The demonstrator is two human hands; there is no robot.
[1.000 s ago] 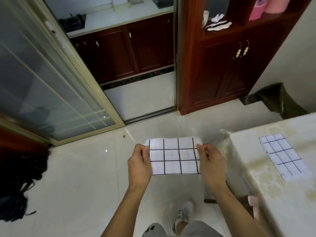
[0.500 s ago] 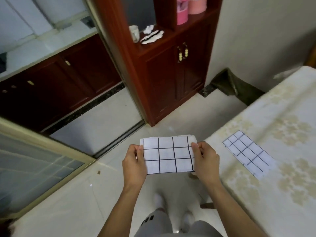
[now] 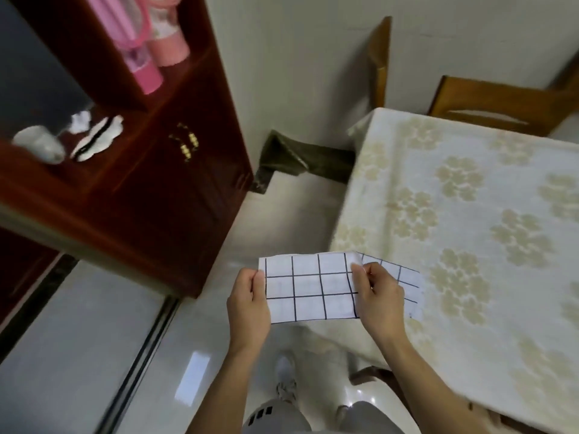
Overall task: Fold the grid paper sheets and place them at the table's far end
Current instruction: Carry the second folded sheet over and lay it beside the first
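Head view shows the table (image 3: 470,214) filling your right side under its flowered cloth, with its far end up by the wooden chair (image 3: 501,101), so that's where this paper is bound, I'd say. To your left stands the dark red cabinet (image 3: 141,183), well clear of the job. A second grid sheet (image 3: 407,283) lies flat at the table's near corner, partly hidden behind your right hand, likely waiting its turn. You've got the folded grid sheet (image 3: 310,289) up in the air just off that corner, stretched level between both hands. Your left hand (image 3: 249,305) pinches the left edge, thumb on top; your right hand (image 3: 377,296) pinches the right edge the same way, which keeps the fold taut and flat.
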